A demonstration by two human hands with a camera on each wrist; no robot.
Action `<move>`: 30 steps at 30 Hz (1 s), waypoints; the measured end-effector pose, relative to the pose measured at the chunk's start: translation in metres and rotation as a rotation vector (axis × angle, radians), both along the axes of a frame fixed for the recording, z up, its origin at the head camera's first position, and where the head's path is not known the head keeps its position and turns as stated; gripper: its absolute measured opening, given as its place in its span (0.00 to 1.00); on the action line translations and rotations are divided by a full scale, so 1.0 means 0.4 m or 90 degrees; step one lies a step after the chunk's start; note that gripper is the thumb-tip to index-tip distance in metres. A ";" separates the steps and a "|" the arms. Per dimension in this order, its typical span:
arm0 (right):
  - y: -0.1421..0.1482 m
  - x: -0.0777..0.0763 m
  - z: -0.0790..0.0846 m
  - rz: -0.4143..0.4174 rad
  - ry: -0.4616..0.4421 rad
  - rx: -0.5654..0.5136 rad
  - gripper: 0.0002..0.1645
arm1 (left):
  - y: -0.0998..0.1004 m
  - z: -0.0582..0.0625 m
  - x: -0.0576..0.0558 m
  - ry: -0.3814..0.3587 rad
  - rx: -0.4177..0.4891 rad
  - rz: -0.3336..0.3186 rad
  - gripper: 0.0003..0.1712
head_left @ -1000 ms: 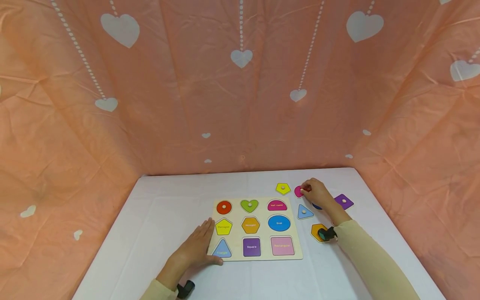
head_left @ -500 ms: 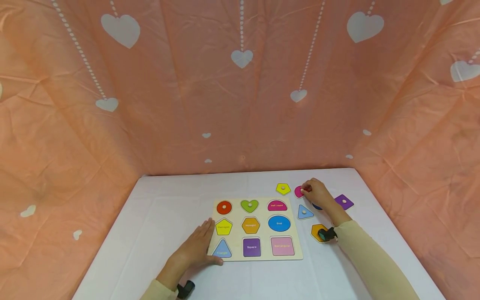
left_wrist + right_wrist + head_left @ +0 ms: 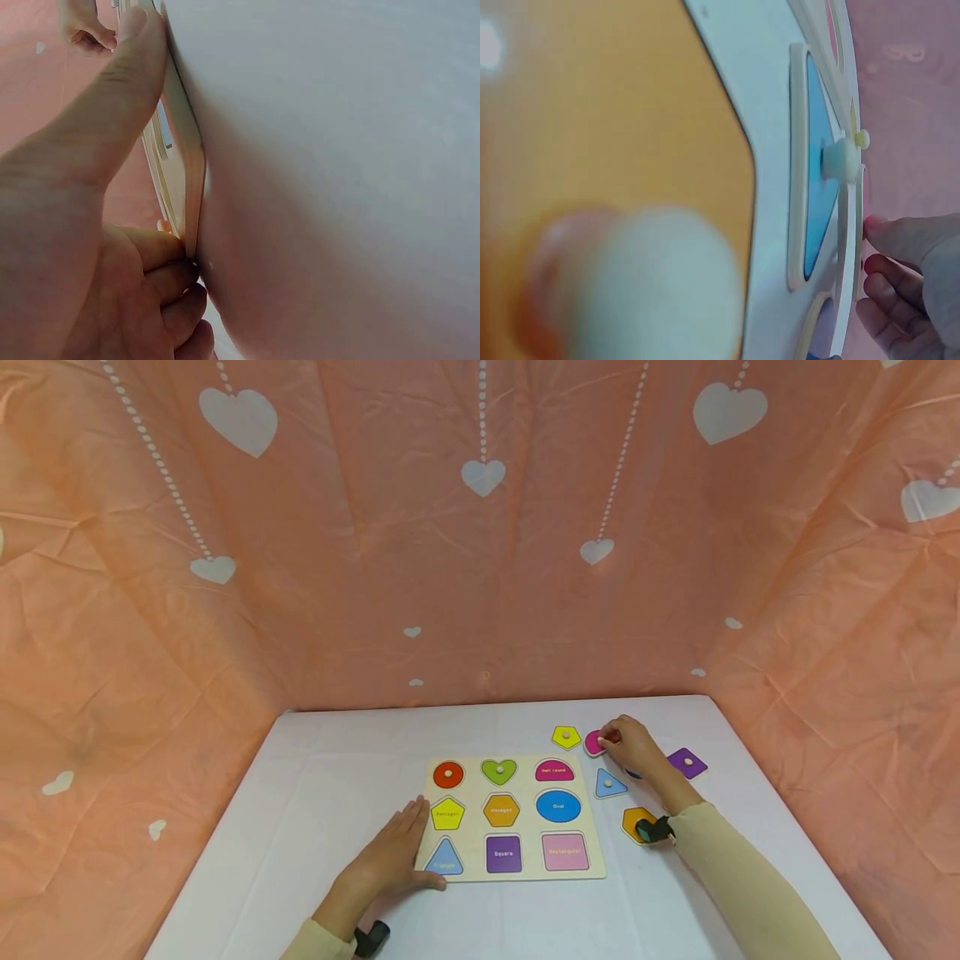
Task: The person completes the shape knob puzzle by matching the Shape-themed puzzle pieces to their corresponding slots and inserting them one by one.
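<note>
A wooden shape puzzle board (image 3: 474,837) lies on the table. My left hand (image 3: 393,852) rests at its near left corner, with extended fingers along the left edge and the thumb (image 3: 120,97) on the near edge. Beyond the board's far right corner, my right hand (image 3: 632,747) pinches a magenta puzzle piece (image 3: 592,743) with thumb and fingers. The hand covers its right part and knob, so its full outline is hidden. In the right wrist view, the right hand (image 3: 915,270) touches that piece at the far right. The red circle (image 3: 448,775) and green heart (image 3: 499,772), both with knobs, sit in the board.
Loose knobbed pieces lie around the right hand: yellow pentagon (image 3: 566,737), blue triangle (image 3: 609,784), purple piece (image 3: 687,764), and orange hexagon (image 3: 636,824) under the wrist. A darker blue piece (image 3: 633,773) is mostly hidden by the forearm. Pink heart-patterned cloth (image 3: 487,577) surrounds the white table (image 3: 315,793).
The magenta piece has shifted slightly left and toward the yellow pentagon, with my right hand's fingers moving along. My left hand and the board have stayed in place.
</note>
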State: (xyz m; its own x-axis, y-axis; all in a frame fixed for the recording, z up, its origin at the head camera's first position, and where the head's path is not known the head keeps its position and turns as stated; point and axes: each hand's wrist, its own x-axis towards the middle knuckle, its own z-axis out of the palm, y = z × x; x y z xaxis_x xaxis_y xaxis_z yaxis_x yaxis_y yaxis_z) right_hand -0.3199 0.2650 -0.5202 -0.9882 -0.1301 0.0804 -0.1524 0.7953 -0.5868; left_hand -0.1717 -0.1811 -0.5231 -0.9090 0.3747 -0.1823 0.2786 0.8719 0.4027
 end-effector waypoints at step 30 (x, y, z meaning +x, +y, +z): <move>-0.065 0.029 0.007 0.030 0.029 0.006 0.11 | -0.003 -0.007 -0.006 0.003 -0.003 -0.001 0.76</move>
